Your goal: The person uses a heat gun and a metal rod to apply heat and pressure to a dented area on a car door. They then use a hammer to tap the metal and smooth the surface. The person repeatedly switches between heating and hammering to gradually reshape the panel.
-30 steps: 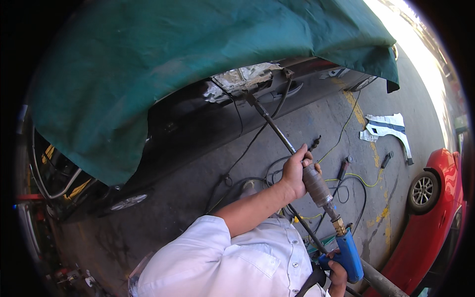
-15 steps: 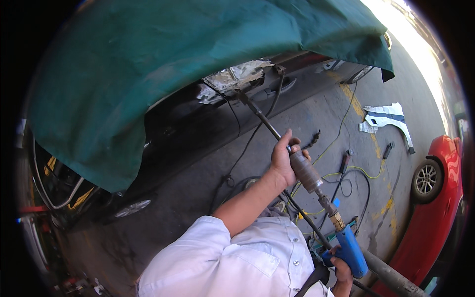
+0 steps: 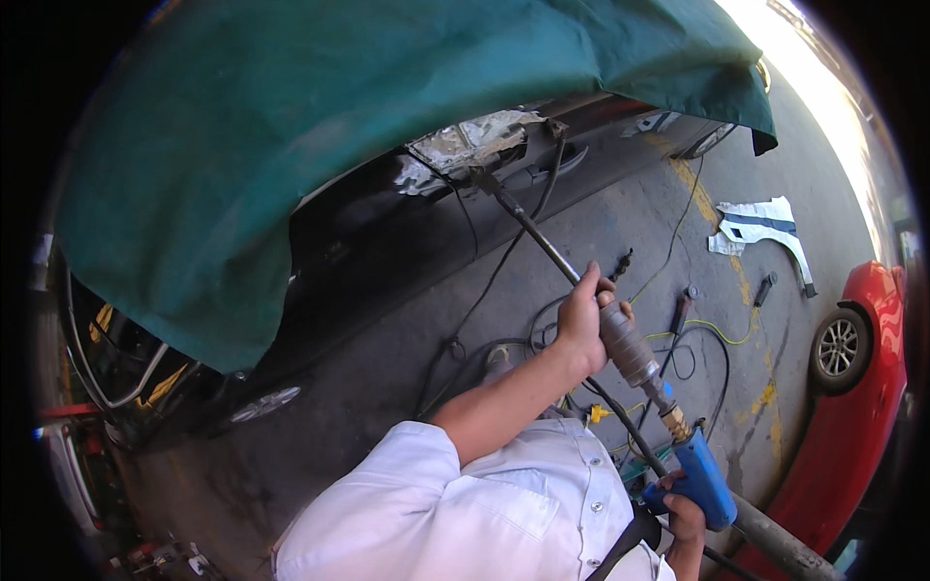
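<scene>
A slide hammer dent puller with a long steel rod (image 3: 547, 242) slants from a dark car (image 3: 387, 266) down to my right side. The rod's tip meets the door beside a ragged patch of bare silvery metal (image 3: 475, 140); whether it is attached there, I cannot tell. My left hand (image 3: 583, 327) is closed round the upper end of the ribbed sliding weight (image 3: 630, 347), thumb along the rod. My right hand (image 3: 686, 523) wraps the blue pistol grip (image 3: 707, 482) at the near end, with its fingers partly hidden.
A green cover (image 3: 387, 116) drapes over the car. Cables (image 3: 499, 261) and hand tools (image 3: 681, 308) lie on the floor. A white fender panel (image 3: 765, 228) lies at the right, near a red car (image 3: 857, 426). A thick grey pole (image 3: 780, 542) runs beside the blue grip.
My left hand and the weight have moved down and right, a little nearer the blue grip. The whole view has shifted slightly. Both hands keep their hold.
</scene>
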Action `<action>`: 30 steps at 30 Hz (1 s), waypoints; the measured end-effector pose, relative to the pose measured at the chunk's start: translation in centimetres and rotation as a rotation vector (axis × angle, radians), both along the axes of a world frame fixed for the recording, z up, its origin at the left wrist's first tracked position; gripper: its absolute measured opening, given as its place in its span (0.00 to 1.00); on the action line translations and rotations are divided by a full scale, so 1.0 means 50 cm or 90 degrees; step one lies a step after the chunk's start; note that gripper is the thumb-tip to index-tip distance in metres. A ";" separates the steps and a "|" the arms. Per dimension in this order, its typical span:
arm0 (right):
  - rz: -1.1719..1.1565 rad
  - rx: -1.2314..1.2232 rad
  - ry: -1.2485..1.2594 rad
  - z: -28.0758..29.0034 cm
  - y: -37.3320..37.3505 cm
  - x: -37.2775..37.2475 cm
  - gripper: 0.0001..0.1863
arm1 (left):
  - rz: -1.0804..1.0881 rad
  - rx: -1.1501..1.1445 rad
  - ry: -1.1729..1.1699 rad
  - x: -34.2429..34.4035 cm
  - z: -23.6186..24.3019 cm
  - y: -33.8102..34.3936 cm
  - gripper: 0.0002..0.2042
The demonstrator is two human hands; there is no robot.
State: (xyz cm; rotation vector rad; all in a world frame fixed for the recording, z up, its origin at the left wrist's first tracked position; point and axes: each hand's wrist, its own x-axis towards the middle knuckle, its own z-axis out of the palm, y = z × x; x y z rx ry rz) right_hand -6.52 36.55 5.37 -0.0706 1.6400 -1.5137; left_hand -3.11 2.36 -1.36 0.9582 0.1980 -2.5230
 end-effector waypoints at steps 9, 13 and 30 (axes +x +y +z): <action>0.134 0.066 0.350 -0.030 0.014 0.011 0.16 | 0.015 -0.030 0.251 0.045 -0.025 0.000 0.21; 0.159 0.082 0.435 -0.017 0.007 0.016 0.17 | 0.016 -0.047 0.374 0.046 -0.045 -0.005 0.21; 0.135 0.060 0.408 -0.027 0.011 0.019 0.15 | 0.006 -0.032 0.242 0.052 -0.009 -0.004 0.20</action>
